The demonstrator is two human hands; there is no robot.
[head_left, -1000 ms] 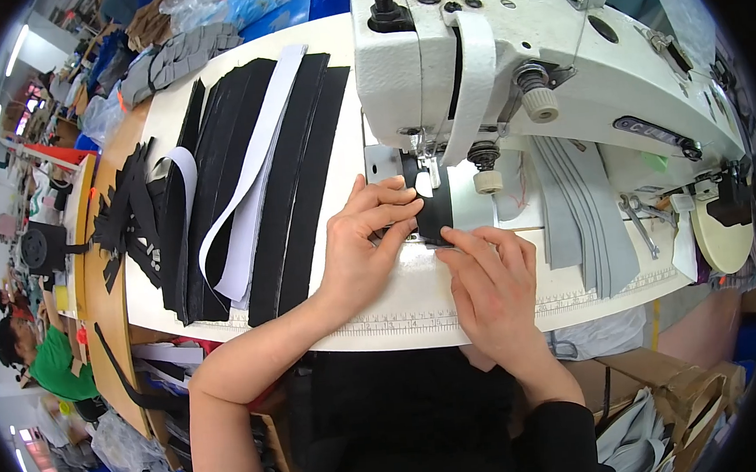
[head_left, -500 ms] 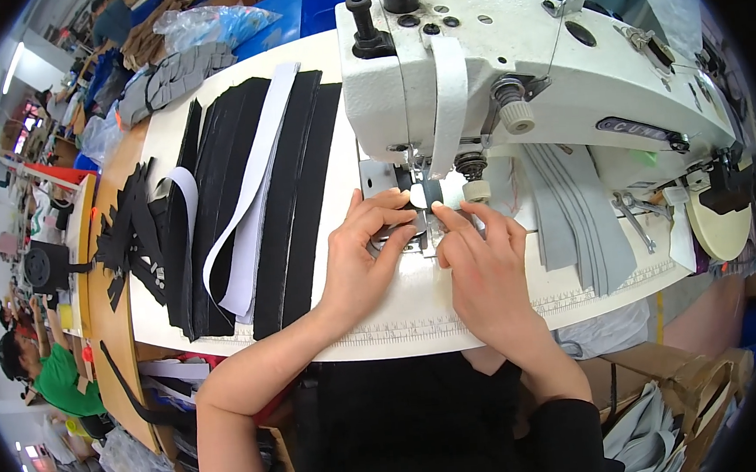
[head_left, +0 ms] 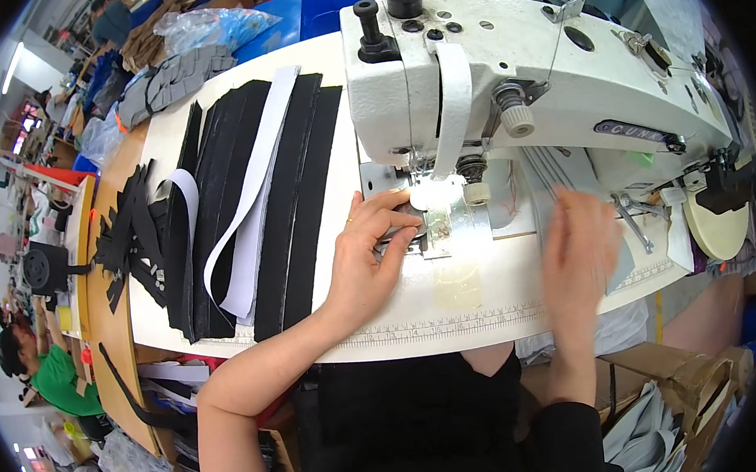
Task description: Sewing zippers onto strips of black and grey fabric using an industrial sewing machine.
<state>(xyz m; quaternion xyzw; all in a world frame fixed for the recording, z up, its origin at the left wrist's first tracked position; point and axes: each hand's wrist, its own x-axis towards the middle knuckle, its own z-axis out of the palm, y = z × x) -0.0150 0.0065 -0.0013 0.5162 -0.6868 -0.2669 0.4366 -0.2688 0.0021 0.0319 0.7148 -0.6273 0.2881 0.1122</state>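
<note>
A white sewing machine (head_left: 533, 67) stands before me, and a white strap (head_left: 452, 108) hangs down the front of its head. My left hand (head_left: 370, 245) is beside the presser foot, its thumb and fingers bent close together at the metal plate. Whatever they pinch, if anything, is hidden. Bright glare washes out the needle area. My right hand (head_left: 580, 248) is over the grey fabric strips (head_left: 544, 172) to the right of the needle. It is smeared by motion, so its fingers cannot be read.
Black fabric strips (head_left: 305, 188) and a looped white strip (head_left: 249, 210) lie on the left of the table. Small black scraps (head_left: 136, 227) are heaped beside them. A ruler tape (head_left: 454, 324) runs along the near edge. Small metal tools (head_left: 636, 222) lie at right; a blue bin (head_left: 318, 12) stands behind.
My right hand has left the needle area and moved right, onto the grey strips. The small dark piece under the presser foot no longer shows. My left hand has barely moved.
</note>
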